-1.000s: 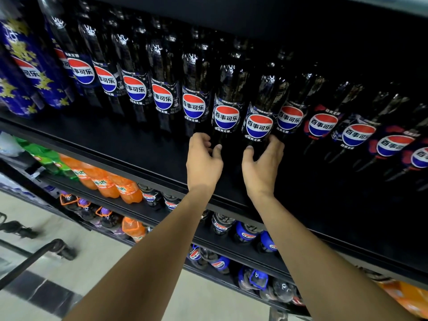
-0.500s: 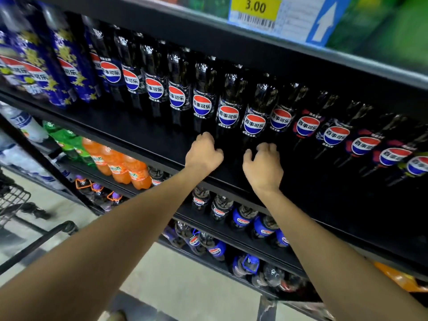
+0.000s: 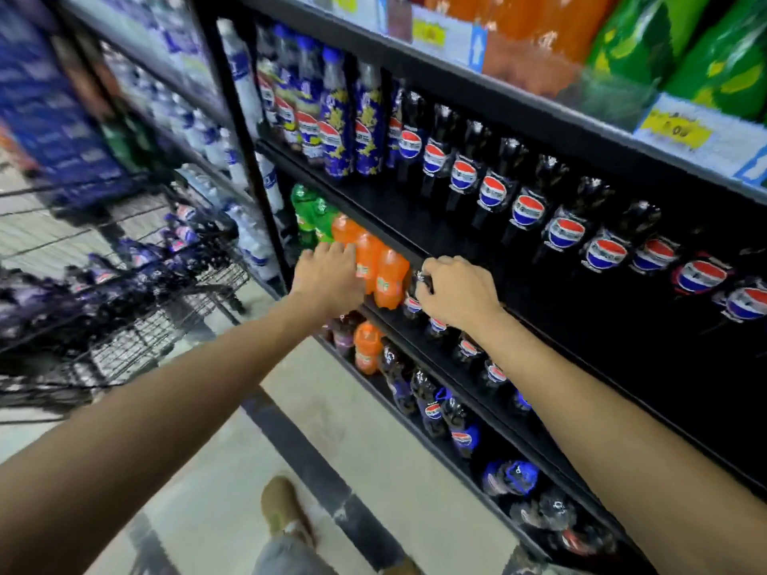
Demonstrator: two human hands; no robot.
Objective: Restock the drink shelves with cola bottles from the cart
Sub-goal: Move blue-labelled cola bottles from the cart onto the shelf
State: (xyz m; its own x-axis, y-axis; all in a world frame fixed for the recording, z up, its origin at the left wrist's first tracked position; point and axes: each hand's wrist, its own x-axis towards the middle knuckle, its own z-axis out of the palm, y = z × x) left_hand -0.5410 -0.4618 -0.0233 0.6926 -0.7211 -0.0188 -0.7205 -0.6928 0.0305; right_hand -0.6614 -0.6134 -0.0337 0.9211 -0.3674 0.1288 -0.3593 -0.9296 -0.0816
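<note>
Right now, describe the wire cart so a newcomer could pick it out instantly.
Start at the tall black drink shelves filling the right side, then look left across the pale floor. There stands the cart, a dark wire-mesh basket heaped with dark cola bottles. It is the only thing standing free in the aisle, and its bottles lie jumbled, not upright in rows.

Free room: bare black shelf deck (image 3: 622, 325) in front of the cola bottle row (image 3: 527, 209), widening to the right. Obstacles: orange soda bottles (image 3: 382, 267) packed on the tier below; upper shelf edge (image 3: 539, 118) low over the cola caps; wire cart (image 3: 124, 317) heaped with bottles, close on the left. Floor strip (image 3: 352, 429) between cart and shelving open.
</note>
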